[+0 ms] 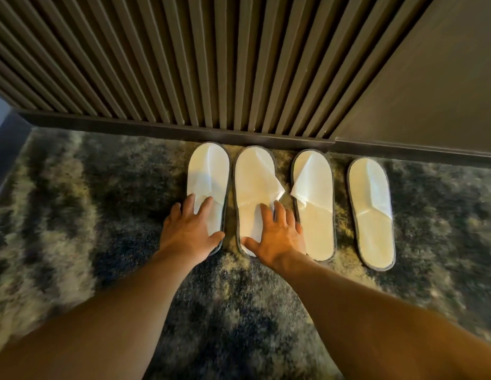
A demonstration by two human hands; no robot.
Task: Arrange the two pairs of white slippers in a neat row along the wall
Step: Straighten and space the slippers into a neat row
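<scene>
Several white slippers with dark rims lie side by side on the carpet, toes toward the wall. My left hand (189, 229) lies flat with spread fingers on the heel half of the leftmost slipper (208, 171). My right hand (277, 234) rests flat on the second slipper (254, 182), whose upper flap is folded to the right. The third slipper (314, 204) lies just right of my right hand, its flap folded leftward. The fourth slipper (372, 212) sits apart at the right, slightly farther from the wall.
A ribbed dark wall panel (211, 64) with a dark skirting board (184, 133) runs behind the slippers. A smooth dark panel (431, 91) stands at the right. The mottled dark carpet (87, 201) stretches left and right of the row.
</scene>
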